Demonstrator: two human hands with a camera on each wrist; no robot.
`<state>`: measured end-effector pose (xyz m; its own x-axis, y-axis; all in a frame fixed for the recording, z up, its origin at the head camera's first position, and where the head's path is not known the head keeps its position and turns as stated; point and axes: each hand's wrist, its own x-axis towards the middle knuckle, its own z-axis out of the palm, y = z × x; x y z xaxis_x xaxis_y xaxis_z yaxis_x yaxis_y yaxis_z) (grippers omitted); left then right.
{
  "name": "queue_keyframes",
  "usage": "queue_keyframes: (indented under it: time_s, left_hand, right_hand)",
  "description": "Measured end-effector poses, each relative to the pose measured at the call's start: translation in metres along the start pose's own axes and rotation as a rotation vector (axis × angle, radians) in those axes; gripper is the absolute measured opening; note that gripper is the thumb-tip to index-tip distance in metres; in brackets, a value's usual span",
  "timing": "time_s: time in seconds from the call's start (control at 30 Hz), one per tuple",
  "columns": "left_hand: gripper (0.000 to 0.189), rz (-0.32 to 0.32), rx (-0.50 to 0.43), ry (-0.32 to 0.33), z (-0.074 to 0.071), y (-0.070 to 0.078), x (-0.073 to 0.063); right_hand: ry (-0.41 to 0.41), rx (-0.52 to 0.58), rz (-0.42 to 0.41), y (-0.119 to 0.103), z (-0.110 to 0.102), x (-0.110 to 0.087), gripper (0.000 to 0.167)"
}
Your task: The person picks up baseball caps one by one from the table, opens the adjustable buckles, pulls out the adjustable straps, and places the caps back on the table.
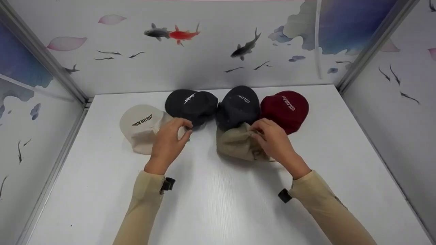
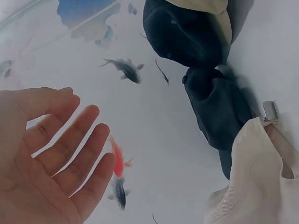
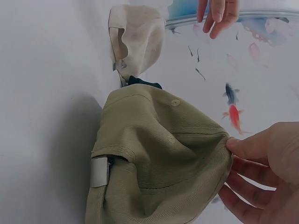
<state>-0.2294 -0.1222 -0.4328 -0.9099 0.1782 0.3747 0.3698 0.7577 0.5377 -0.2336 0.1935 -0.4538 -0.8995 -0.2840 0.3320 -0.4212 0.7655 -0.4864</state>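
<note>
My right hand (image 1: 276,141) pinches the crown of a khaki baseball cap (image 1: 233,144) between thumb and fingers. Seen from the right wrist, the cloth is drawn up into folds toward the fingertips (image 3: 236,145), and a metal buckle (image 3: 99,171) shows on its back strap. This cap overlaps the lower part of a navy cap (image 1: 240,105). Over the right side of a cream cap (image 1: 138,117) hovers my left hand (image 1: 167,143), its fingers loosely bent and holding nothing. The left wrist view shows its fingers (image 2: 70,147) spread apart, with the cream cap's strap side beyond.
A black cap (image 1: 189,102) lies between the cream and navy caps. Right of the navy one is a dark red cap (image 1: 287,107). They form a row along the back of the white table (image 1: 211,204), before a wall (image 1: 211,68) printed with fish. Side panels flank the table.
</note>
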Motion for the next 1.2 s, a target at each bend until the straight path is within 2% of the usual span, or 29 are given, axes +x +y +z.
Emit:
queue_keyframes:
  time_s: [0.23, 0.6, 0.8, 1.07, 1.2]
  left_hand:
    - [0.016, 0.119, -0.020, -0.054, 0.009, 0.008, -0.003]
    - [0.018, 0.305, 0.005, -0.126, 0.023, 0.018, -0.009]
    - [0.020, 0.361, -0.001, -0.151, 0.031, 0.023, -0.015]
    - [0.021, 0.422, 0.007, -0.185, 0.045, 0.028, -0.021]
    - [0.029, 0.475, 0.016, -0.181, 0.051, 0.030, -0.024]
  right_hand:
    - [-0.031, 0.034, 0.026, -0.007, -0.005, -0.002, 0.013]
    - [-0.061, 0.100, 0.022, -0.020, -0.013, -0.002, 0.012]
    - [-0.078, 0.141, 0.019, -0.025, -0.015, 0.000, 0.011]
    - [-0.082, 0.136, 0.004, -0.029, -0.018, 0.000, 0.012]
    - [-0.077, 0.133, -0.006, -0.030, -0.018, -0.001, 0.013]
